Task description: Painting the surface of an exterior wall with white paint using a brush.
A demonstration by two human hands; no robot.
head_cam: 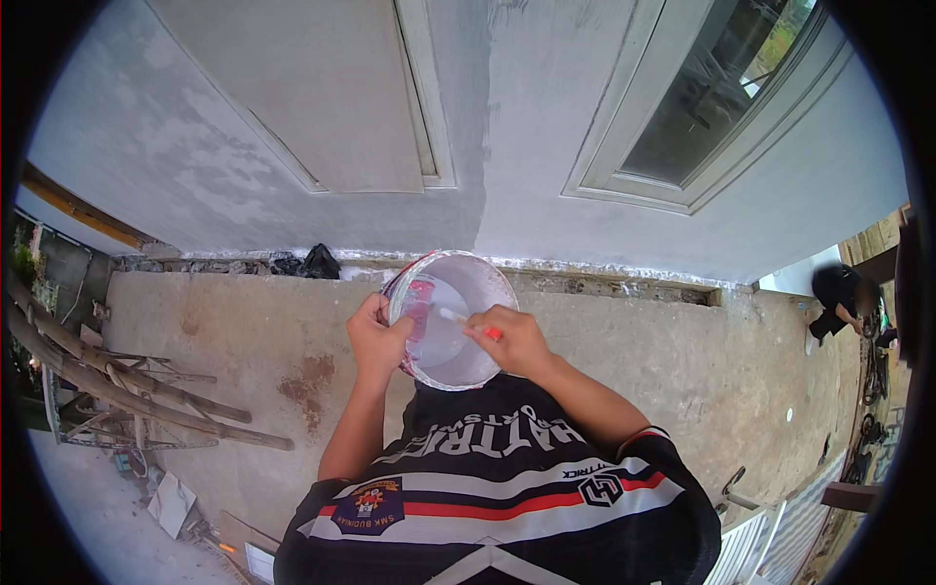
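Note:
A paint-smeared plastic bucket (488,281) is in front of my body, its open mouth facing up towards me. My left hand (376,333) grips its left rim, thumb on the inside wall and the fingers partly hidden. Whitish liquid (442,355), apparently paint, lies in the bottom. Over the bucket's right side, my right hand (512,340) is closed around the red-orange handle of a paintbrush (493,333). The brush's pale end points left into the bucket. Whether its tip touches the liquid, I cannot tell. Red marks show on the bucket's left inner wall.
A patchily painted grey-white wall (504,146) rises ahead, with a pale door panel (322,88) and a framed glass window (680,139). A black plastic bag (319,263) rests at its foot. Wooden poles (190,413) lie left on the concrete floor (241,329). Far right, a person (833,289) bends low.

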